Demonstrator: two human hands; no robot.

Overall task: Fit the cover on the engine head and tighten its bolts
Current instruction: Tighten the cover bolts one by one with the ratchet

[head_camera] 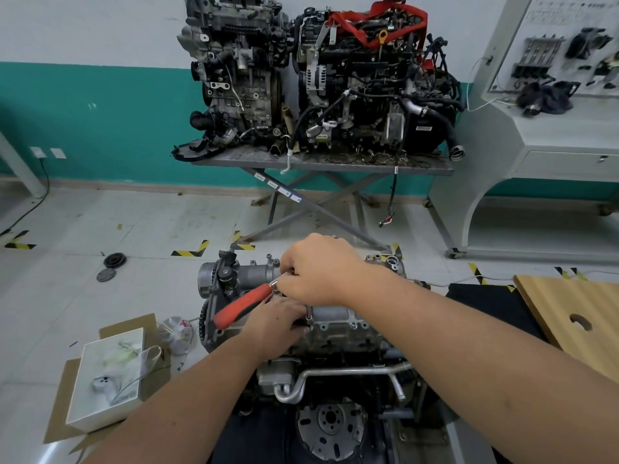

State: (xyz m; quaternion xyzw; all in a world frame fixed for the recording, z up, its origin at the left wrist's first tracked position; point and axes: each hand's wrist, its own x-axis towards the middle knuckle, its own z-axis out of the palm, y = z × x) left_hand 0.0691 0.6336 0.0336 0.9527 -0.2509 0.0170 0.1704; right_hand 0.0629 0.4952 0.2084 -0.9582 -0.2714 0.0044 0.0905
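Both hands (301, 289) grip a red-handled ratchet (244, 304) on the cover (335, 316)

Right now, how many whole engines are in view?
3: two on the table by the wall, a grey engine left and a red-strapped engine right, and the near engine under both hands. Others may sit out of frame.

Both arms are showing bare from the bottom edge of the frame up to the hands — no sleeves, no cuffs coming into view. Left hand (273, 321) and right hand (318, 269) are going ungloved — no rings, watch or wristband showing on either. Forearms are reading plain, no markings visible.
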